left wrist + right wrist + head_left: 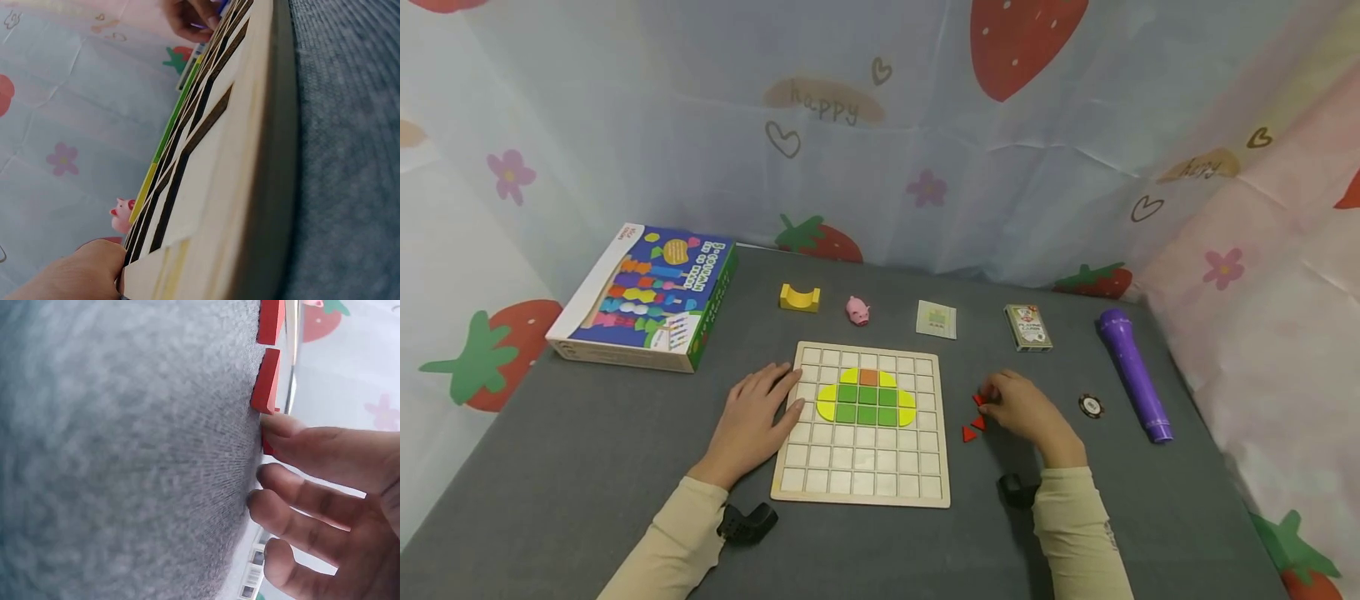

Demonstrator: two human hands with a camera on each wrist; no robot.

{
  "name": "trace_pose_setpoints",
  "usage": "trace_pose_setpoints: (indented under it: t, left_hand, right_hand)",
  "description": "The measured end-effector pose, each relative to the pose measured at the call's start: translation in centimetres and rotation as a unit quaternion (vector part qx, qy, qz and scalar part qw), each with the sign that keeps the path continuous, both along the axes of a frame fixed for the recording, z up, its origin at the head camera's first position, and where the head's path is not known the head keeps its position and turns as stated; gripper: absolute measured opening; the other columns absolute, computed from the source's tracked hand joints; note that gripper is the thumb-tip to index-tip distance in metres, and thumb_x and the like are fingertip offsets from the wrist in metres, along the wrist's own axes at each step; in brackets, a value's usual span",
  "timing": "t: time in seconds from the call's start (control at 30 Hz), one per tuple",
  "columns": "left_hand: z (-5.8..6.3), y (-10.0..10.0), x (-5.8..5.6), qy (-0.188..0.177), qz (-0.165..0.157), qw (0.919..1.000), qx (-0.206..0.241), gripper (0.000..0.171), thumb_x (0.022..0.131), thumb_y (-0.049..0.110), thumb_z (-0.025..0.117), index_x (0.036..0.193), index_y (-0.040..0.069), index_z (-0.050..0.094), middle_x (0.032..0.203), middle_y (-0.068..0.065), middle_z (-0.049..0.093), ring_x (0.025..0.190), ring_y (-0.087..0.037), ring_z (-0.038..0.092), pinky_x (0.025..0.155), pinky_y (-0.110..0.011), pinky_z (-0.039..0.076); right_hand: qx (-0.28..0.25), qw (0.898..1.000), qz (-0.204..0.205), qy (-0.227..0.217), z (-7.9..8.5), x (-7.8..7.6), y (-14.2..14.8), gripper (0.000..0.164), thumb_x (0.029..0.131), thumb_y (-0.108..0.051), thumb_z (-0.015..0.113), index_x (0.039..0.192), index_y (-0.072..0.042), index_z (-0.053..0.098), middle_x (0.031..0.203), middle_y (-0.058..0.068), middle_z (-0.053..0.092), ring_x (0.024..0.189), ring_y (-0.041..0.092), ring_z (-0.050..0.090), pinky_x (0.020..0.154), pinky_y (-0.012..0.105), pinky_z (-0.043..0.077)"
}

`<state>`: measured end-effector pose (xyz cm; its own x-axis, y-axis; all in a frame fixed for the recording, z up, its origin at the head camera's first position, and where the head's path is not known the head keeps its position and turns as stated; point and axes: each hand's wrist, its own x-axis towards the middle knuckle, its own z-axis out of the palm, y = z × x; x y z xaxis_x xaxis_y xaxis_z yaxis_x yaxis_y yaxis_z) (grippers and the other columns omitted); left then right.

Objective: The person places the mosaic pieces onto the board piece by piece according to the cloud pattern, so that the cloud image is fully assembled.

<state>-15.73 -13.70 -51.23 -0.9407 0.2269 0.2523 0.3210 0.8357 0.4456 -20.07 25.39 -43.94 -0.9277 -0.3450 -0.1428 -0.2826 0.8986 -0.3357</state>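
Observation:
A square wooden grid board (861, 425) lies on the table with green, yellow and one orange tile in its upper half. My left hand (749, 422) rests at the board's left edge, fingers spread and fingertips touching the rim. In the left wrist view, part of the left hand (75, 275) shows beside the board's edge (240, 187). To the right of the board, my right hand (1026, 412) pinches a red triangle (978, 399), partly hidden by the thumb in the right wrist view. Other red triangles (969, 434) lie beside it on the cloth.
Behind the board stand a yellow arch block (800, 298), a pink toy pig (857, 311), a small pattern card (936, 320) and a playing-card box (1028, 327). A toy box (643, 296) lies at left. A round chip (1091, 406) and a purple tube (1135, 375) lie at right.

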Motion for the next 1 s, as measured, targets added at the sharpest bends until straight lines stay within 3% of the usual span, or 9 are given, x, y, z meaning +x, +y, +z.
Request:
trace_pose_setpoints:
  t: [0.17,0.37,0.7,1.0]
  left_hand:
    - [0.0,0.0,0.0,0.001,0.001,1.0,0.001,0.052,0.097,0.039,0.052,0.144,0.016,0.046,0.147,-0.011,0.043,0.138,-0.031,0.035,0.112,-0.055,0.023]
    - [0.0,0.0,0.0,0.001,-0.001,1.0,0.003,0.052,0.097,0.039,0.053,0.143,0.016,0.046,0.147,-0.011,0.043,0.138,-0.031,0.035,0.112,-0.056,0.023]
    - [0.2,-0.1,0.0,-0.004,0.001,1.0,0.002,0.052,0.097,0.039,0.052,0.144,0.016,0.046,0.147,-0.011,0.042,0.138,-0.031,0.034,0.112,-0.056,0.023]
    - [0.1,-0.1,0.0,-0.005,-0.001,1.0,0.001,0.053,0.098,0.039,0.051,0.144,0.016,0.045,0.147,-0.011,0.042,0.138,-0.031,0.034,0.112,-0.056,0.023]
  right_hand:
    - [0.01,1.0,-0.009,0.001,0.1,0.1,-0.6,0.017,0.09,-0.016,0.068,0.1,-0.004,0.062,0.098,0.01,0.058,0.084,0.022,0.056,0.075,0.041,0.049]
    - [0.001,1.0,0.012,0.005,0.9,0.6,-2.9,0.022,0.091,-0.019,0.066,0.105,-0.003,0.062,0.101,0.01,0.06,0.088,0.023,0.059,0.076,0.041,0.051]
    - [0.012,0.995,0.095,0.034,1.9,2.4,-9.1,0.017,0.09,-0.02,0.069,0.101,-0.008,0.064,0.092,0.002,0.063,0.078,0.013,0.058,0.069,0.032,0.052]
    - [0.035,0.978,0.2,0.048,1.4,3.4,-14.4,0.013,0.091,-0.025,0.067,0.091,-0.013,0.061,0.078,-0.006,0.056,0.064,0.008,0.047,0.058,0.021,0.042]
